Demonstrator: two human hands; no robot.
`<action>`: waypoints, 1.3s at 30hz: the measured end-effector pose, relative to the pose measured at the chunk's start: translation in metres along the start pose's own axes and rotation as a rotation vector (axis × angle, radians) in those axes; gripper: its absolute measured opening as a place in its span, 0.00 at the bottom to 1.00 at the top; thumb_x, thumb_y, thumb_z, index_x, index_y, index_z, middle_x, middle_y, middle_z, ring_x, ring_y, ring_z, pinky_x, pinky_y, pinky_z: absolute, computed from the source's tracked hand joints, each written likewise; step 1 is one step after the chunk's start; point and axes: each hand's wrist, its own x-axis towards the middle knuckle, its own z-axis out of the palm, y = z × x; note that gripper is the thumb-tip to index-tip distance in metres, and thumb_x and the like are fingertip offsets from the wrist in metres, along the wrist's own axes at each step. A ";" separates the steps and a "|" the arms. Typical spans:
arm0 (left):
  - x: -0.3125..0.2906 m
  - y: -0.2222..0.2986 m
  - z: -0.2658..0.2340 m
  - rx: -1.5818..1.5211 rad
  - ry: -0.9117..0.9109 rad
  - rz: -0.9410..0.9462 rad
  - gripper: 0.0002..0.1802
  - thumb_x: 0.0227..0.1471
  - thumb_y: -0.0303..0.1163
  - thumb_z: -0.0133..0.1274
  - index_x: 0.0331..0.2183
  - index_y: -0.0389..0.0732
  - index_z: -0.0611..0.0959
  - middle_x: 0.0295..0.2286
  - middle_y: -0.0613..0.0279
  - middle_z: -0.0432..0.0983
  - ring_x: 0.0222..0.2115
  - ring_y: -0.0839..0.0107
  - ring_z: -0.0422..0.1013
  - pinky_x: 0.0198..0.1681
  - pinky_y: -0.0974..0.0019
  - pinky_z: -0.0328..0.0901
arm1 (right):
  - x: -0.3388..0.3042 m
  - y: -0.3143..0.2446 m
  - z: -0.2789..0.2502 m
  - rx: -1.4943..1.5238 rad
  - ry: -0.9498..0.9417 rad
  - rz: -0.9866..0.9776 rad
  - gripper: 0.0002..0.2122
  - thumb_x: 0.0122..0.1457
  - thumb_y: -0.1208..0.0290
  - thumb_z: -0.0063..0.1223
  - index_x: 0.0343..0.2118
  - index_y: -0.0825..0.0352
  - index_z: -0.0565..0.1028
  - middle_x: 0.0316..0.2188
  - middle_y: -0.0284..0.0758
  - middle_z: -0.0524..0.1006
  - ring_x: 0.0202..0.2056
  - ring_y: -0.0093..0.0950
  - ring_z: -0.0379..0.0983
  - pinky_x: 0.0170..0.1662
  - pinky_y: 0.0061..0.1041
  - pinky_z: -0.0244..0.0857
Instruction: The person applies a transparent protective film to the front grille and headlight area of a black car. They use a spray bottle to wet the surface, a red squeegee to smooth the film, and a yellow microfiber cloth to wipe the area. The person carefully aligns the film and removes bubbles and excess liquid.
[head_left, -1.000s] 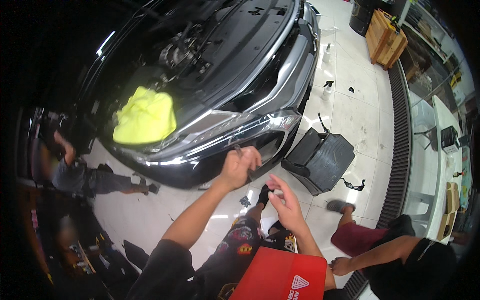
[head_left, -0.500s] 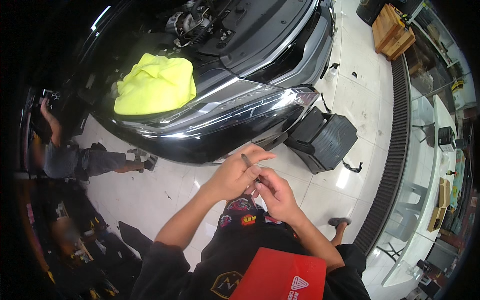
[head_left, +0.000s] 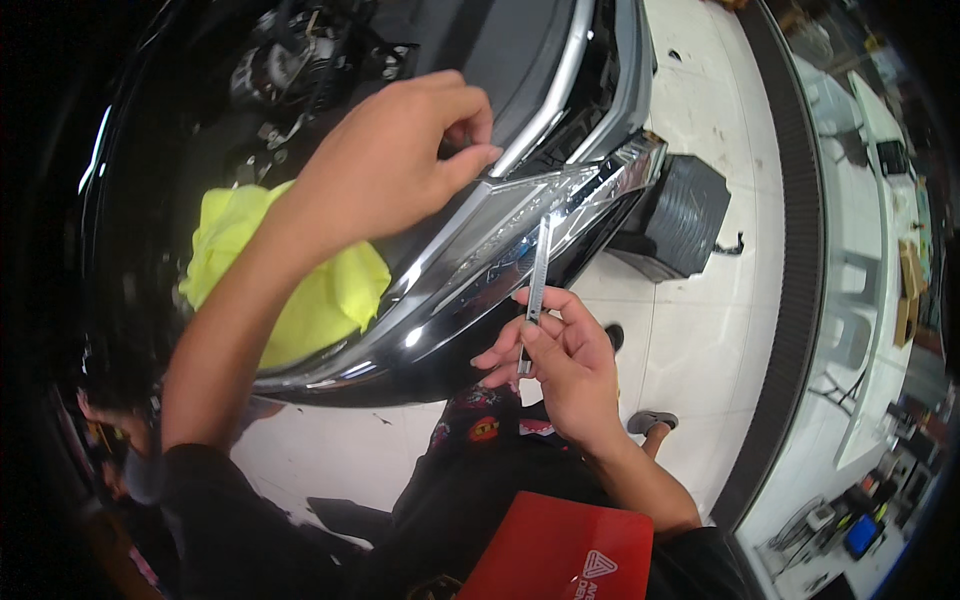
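Observation:
My right hand [head_left: 570,370] grips a slim metal snap-off utility knife [head_left: 536,290] between thumb and fingers. Its blade points up and away from me, over the car's headlight [head_left: 500,230]. I cannot tell whether the tip touches the lens. Farther up and to the left, my left hand [head_left: 390,160] is held above the inner edge of the headlight beside the hood opening. Its fingers are curled toward the thumb; anything between them is too small or hidden to make out. Beneath my left forearm a bright yellow cloth [head_left: 235,225] lies bunched on the car's front corner.
Engine parts [head_left: 285,65] show in the open bay at upper left. A black box-like stand [head_left: 690,215] is on the tiled floor past the bumper. A dark floor grate [head_left: 785,250] and a white table [head_left: 880,330] run along the right. Someone's arm [head_left: 115,420] appears at lower left.
My hands have separated from their joined position in front of the bumper. The left has reached up over the headlight. The knife now shows plainly in the right, and the car appears closer.

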 end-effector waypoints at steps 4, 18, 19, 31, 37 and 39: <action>0.030 -0.024 0.019 0.008 -0.112 0.127 0.10 0.53 0.30 0.65 0.31 0.35 0.80 0.28 0.59 0.69 0.28 0.67 0.67 0.33 0.63 0.64 | 0.001 -0.001 0.020 -0.018 0.092 -0.038 0.13 0.75 0.73 0.42 0.57 0.73 0.66 0.32 0.41 0.78 0.35 0.37 0.84 0.38 0.33 0.81; 0.025 -0.009 0.039 0.153 -0.049 0.053 0.16 0.47 0.30 0.67 0.35 0.38 0.77 0.33 0.57 0.68 0.35 0.58 0.68 0.40 0.59 0.62 | 0.020 -0.001 0.007 -0.052 0.195 -0.007 0.11 0.76 0.69 0.41 0.51 0.72 0.69 0.34 0.45 0.83 0.35 0.31 0.83 0.38 0.27 0.75; 0.024 -0.008 0.043 0.204 -0.020 0.059 0.16 0.47 0.30 0.67 0.35 0.39 0.77 0.34 0.57 0.68 0.36 0.58 0.68 0.41 0.58 0.62 | 0.021 -0.001 0.004 -0.035 0.185 -0.012 0.11 0.76 0.69 0.41 0.51 0.72 0.69 0.34 0.45 0.83 0.34 0.31 0.83 0.38 0.27 0.75; -0.010 0.026 0.059 0.229 0.127 -0.231 0.23 0.48 0.26 0.63 0.48 0.42 0.79 0.48 0.52 0.68 0.51 0.51 0.64 0.55 0.51 0.55 | 0.037 -0.014 -0.029 -0.193 0.227 -0.085 0.11 0.74 0.70 0.49 0.52 0.71 0.72 0.38 0.38 0.83 0.37 0.24 0.81 0.38 0.21 0.73; -0.070 0.060 0.059 -0.143 0.194 -0.309 0.27 0.50 0.27 0.63 0.53 0.36 0.81 0.47 0.47 0.71 0.46 0.52 0.70 0.50 0.56 0.64 | 0.061 -0.081 -0.057 -0.459 0.183 -0.134 0.11 0.71 0.72 0.53 0.52 0.72 0.75 0.38 0.35 0.82 0.38 0.22 0.80 0.41 0.21 0.73; -0.080 0.071 0.076 -0.288 0.221 -0.322 0.32 0.52 0.28 0.62 0.60 0.35 0.78 0.41 0.49 0.72 0.36 0.56 0.73 0.39 0.61 0.69 | 0.077 -0.096 -0.062 -0.572 0.092 -0.157 0.10 0.71 0.73 0.53 0.49 0.73 0.76 0.37 0.37 0.81 0.37 0.25 0.81 0.39 0.25 0.76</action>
